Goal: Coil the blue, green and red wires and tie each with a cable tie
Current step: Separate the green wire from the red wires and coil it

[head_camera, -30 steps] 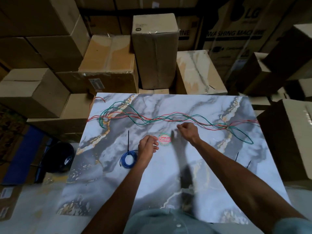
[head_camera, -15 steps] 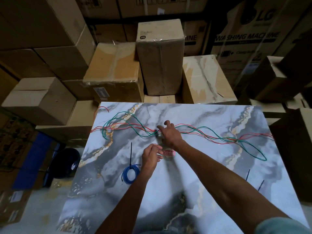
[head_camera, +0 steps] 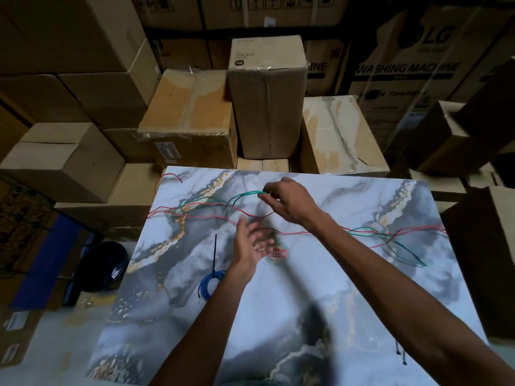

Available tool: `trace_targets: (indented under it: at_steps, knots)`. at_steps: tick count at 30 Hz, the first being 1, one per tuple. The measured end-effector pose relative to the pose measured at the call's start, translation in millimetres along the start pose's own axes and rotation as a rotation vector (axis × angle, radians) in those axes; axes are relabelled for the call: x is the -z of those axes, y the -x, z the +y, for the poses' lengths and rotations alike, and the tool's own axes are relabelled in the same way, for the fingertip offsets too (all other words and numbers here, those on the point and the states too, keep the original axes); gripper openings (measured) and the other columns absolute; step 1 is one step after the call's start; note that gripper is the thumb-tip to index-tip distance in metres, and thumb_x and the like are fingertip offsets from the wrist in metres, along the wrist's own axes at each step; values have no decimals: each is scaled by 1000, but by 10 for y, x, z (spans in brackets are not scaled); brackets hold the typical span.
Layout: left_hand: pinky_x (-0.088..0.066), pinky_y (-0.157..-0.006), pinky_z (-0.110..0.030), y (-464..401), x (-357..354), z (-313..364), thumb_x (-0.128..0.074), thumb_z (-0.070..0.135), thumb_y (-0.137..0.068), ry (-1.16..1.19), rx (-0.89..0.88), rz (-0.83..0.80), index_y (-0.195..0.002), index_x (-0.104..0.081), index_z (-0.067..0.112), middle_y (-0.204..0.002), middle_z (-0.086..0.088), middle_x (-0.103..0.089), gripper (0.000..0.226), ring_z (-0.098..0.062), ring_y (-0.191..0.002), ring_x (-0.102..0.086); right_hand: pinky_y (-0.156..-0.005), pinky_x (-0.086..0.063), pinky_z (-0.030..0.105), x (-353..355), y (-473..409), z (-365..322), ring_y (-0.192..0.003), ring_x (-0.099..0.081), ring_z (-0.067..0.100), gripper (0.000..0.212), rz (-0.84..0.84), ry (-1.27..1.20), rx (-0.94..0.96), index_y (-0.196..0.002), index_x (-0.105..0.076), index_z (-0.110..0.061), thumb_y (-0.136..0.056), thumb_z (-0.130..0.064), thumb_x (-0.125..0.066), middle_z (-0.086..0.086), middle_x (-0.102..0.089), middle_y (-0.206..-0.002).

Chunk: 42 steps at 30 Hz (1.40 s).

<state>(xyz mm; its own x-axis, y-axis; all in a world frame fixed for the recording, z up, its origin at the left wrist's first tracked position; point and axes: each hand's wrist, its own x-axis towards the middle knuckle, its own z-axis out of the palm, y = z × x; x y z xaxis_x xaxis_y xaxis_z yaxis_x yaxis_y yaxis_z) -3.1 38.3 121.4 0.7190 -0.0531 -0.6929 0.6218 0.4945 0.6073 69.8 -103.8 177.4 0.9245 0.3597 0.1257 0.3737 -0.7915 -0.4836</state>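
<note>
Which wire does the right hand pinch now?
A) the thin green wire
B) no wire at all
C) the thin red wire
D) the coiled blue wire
A: the right hand pinches the thin green wire, lifting a loop off the marble-patterned table.

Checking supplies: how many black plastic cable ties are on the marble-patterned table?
3 ties: one on the coiled blue wire, front left; two poking out beside the right forearm, front right. More may be hidden.

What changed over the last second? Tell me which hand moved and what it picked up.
The right hand reached toward the far edge and pinched the green wire, lifting a stretch of it. The left hand opened, holding nothing. The tied blue coil and red wire stayed put.
</note>
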Motion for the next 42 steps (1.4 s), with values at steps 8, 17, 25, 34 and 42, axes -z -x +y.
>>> trace_targets:
  at_steps: [8, 17, 25, 34, 42]
  knots:
    - [-50, -77, -39, 271, -197, 506, -59, 55, -85, 478, -52, -163, -114, -62, 9, -110, -14, -69, 55, -35, -98, -64, -55, -35, 19, 567, 155, -132, -53, -46, 5, 29, -257, -319, -92, -79, -77, -25, -100, -39, -64, -13, -56, -57]
    - [-42, -75, -33, 465, -138, 924, -35, 29, -106, 456, -281, -75, -80, -50, 20, -58, 4, -45, 32, -19, -69, -49, -53, -32, 27, 672, 650, 284, -61, -34, 21, 18, -695, -576, -336, -93, -82, -13, -92, -29, -75, 5, -45, -67]
    - [-16, -36, -15, 618, -32, 1305, -25, 37, -108, 250, -468, -189, -74, -40, 21, -47, 8, -23, 40, -5, -34, -16, -69, -48, 21, 265, 968, 419, -55, -60, 5, 37, -767, 38, -454, -89, -81, -12, -102, -37, -57, -9, -64, -58]
    - [-12, -39, -8, 498, 30, 439, -30, 22, -97, -508, -127, -227, -68, -34, 20, -47, 6, -18, 29, -7, -35, -9, -61, -29, 33, 323, 683, 169, -59, -41, 24, 51, 30, -149, -461, -56, -51, -12, -92, -41, -73, 3, -41, -52]
    - [-9, -42, -11, 534, 146, 108, -33, 21, -96, -663, -188, -172, -57, -29, 20, -45, 4, -18, 39, -8, -36, -10, -84, -52, 38, 153, 702, 9, -98, -61, 28, 51, -336, -41, -192, -122, -65, -21, -74, -2, -63, 4, -55, -102]
